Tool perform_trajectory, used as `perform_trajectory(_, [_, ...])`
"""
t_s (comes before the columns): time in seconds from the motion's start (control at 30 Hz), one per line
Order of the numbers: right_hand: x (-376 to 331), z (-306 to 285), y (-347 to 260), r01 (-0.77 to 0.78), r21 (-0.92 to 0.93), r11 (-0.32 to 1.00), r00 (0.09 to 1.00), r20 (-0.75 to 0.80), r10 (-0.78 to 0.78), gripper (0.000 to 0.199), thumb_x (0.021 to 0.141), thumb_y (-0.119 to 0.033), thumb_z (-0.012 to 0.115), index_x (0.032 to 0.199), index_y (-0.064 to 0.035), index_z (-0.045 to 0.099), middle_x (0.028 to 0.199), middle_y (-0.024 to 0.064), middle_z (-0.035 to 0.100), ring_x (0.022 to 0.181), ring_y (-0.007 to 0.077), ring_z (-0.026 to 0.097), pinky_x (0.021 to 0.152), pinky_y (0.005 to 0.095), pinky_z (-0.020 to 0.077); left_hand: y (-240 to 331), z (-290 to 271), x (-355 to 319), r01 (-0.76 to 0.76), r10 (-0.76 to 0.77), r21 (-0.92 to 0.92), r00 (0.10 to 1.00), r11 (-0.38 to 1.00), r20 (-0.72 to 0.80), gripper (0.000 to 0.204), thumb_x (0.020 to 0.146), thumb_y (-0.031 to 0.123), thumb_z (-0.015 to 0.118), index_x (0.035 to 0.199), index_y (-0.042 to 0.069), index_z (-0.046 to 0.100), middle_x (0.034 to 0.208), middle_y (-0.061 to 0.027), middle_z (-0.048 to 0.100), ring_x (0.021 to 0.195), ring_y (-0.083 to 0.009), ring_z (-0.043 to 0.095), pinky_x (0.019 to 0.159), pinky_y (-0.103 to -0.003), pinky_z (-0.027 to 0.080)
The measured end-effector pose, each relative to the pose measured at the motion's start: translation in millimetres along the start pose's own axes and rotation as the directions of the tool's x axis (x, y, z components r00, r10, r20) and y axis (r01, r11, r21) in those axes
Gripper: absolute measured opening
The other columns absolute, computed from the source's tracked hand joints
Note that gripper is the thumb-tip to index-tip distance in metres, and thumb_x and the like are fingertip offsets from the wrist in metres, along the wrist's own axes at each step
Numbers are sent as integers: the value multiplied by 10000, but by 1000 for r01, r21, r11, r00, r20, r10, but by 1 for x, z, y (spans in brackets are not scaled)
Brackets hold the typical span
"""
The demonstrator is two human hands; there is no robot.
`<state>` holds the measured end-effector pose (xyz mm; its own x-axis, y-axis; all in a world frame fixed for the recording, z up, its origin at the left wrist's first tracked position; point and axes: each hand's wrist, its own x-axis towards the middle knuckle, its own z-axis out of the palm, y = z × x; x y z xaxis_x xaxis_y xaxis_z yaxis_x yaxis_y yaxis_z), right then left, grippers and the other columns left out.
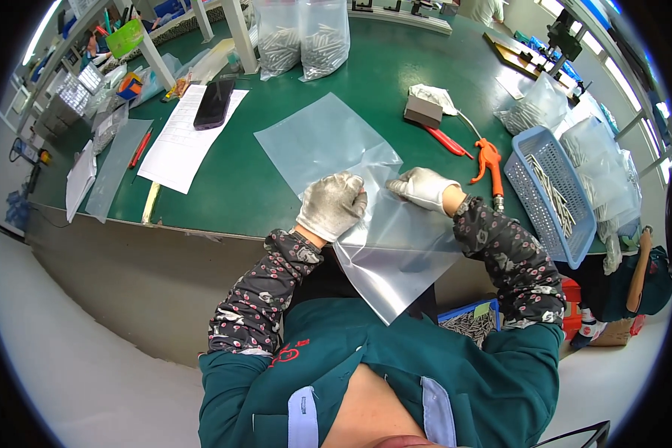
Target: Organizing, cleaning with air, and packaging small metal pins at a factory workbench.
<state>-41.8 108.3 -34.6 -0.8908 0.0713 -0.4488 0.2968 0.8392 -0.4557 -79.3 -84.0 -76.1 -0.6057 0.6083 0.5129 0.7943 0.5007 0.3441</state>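
A large clear plastic bag (388, 272) is gathered between my hands at the table's front edge. Its lower part hangs over the edge towards me, and clear plastic (325, 138) also lies flat on the table beyond my hands; whether this is one bag or two I cannot tell. My left hand (331, 205), in a worn white glove, is closed in a fist on the bunched plastic. Gloved likewise, my right hand (423, 188) pinches the bag a little to the right, fingertips pointing left. No contents show inside the bag.
On the green table (224, 175) are a phone (214, 104) on papers, a red pen (140, 148), a grey block (422, 111), an orange air gun (488, 166) and a blue basket (551, 198) of metal pins. Filled bags (303, 45) stand behind. Another person (646, 276) is at right.
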Motion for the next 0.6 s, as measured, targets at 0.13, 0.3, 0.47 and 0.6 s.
perform_trajectory(0.13, [4,2,-6,-185,-255,949,954,-280,110,518,785,-517,485,753,-28,656,835,181,634,860,319,598,753,366,460,1,0,-2,-44,43,-14,997,999,-64,95,713,174,564,717,80,553,707,-95,570,680,-270,593,598,-373,484])
perform_trajectory(0.3, [-25,8,-5,-25,-451,892,641,-692,-332,360,711,-283,636,976,-58,546,903,128,581,855,268,576,744,377,444,-4,7,-4,-74,75,-10,997,997,32,104,711,175,575,724,74,551,685,-88,550,646,-276,571,575,-362,475])
perform_trajectory(0.47, [-47,26,-19,477,-649,593,749,-53,-661,305,746,-149,499,1025,-28,526,1036,138,549,997,293,527,850,385,403,-4,5,-4,-40,41,-51,999,998,12,120,721,189,540,741,70,545,704,-94,552,667,-271,579,590,-374,474])
perform_trajectory(0.6, [-11,35,-11,358,-650,670,794,-166,-585,464,831,-281,436,1170,35,453,1207,206,466,1146,364,424,1002,420,276,2,3,0,-69,68,-43,997,997,-43,99,705,157,579,743,71,548,702,-89,553,661,-272,573,575,-364,471])
